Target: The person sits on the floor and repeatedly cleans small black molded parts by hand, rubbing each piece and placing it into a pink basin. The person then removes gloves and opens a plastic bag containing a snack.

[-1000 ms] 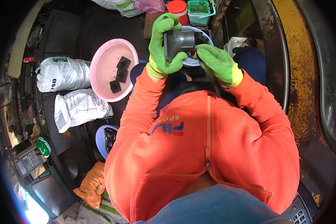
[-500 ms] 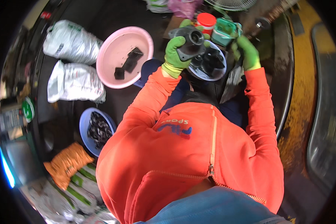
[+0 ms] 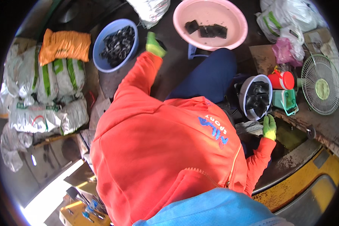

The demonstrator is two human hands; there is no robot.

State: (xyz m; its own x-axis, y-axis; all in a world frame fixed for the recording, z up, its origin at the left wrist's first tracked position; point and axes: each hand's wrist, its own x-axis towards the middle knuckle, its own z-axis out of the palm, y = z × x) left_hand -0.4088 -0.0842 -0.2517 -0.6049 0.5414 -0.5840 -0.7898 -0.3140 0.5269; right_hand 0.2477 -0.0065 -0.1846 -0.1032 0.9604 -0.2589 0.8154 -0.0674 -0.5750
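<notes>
My left hand (image 3: 154,46), in a green glove, is stretched out between the blue basin and the pink basin. A black plastic part (image 3: 162,45) shows as a dark edge beside its fingers; the hand seems closed on it and hides most of it. My right hand (image 3: 269,129), also gloved in green, is by the near rim of a pale basin (image 3: 244,98), fingers stretched toward it and nothing seen in them. Several larger black parts (image 3: 258,96) lie in that basin. Small black pieces (image 3: 118,45) heap up in the blue basin (image 3: 98,56) left of my left hand.
A pink basin (image 3: 180,15) with a few black blocks stands ahead. A red container (image 3: 282,80), a green box (image 3: 284,101) and a fan (image 3: 321,84) are at right. Left are an orange sack (image 3: 64,46) and several stacked pale bags (image 3: 34,118).
The view has turned left. My left hand has swung from the pale basin toward the blue one, taking the black part along. My right hand has come down from beside the green box to the basin's near rim.
</notes>
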